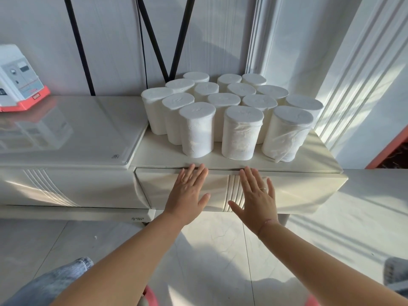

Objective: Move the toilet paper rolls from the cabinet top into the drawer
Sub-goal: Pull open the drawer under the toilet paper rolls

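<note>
Several white toilet paper rolls (231,107) stand upright in a tight cluster on the cream cabinet top (163,153). Below them is the drawer (298,188), its front shut flush under the top edge. My left hand (187,191) lies flat against the drawer front, fingers spread and pointing up at the top edge. My right hand (256,193) lies flat beside it, just right of the ribbed trim in the middle of the front. Neither hand holds anything.
A glossy, slightly higher cabinet section (66,133) adjoins on the left, with a white and red device (17,85) at its far left. Black cables (154,40) run down the wall behind. Pale tiled floor lies below; my knee in jeans (55,281) shows bottom left.
</note>
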